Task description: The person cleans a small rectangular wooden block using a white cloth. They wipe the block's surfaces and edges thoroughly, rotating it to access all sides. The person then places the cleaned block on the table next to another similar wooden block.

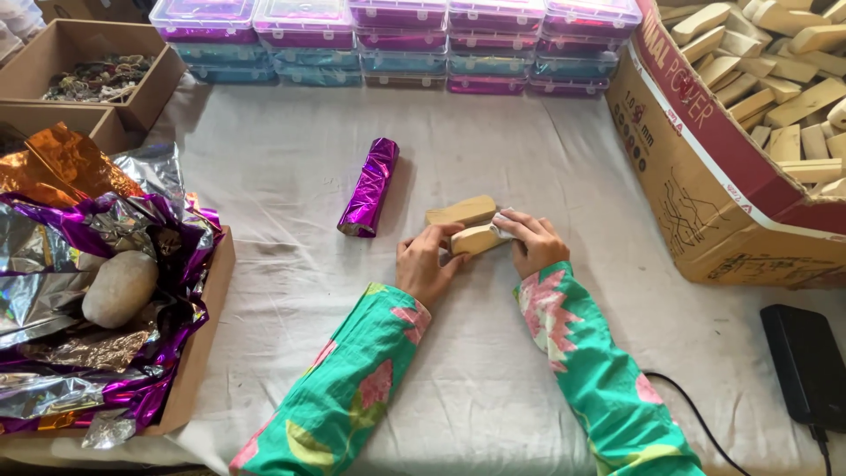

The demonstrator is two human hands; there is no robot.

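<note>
Wooden block, pale rectangular (477,238): held at both ends above the white-clothed counter (493,370), mid-frame.
Left hand (426,264): grip closed on the block's left end, thumb on top.
Right hand (534,240): grip closed on the right end, pressing a small scrap of silver foil (503,220) to it.
Second pale wooden block (462,211): just behind, touching the held one.
Purple foil-wrapped roll (370,187): lying left of the blocks, apart.
Cardboard tray of crumpled foil sheets (204,344): far left, grey stone (119,288) on top.
Cardboard box of wooden blocks (705,203): right.
</note>
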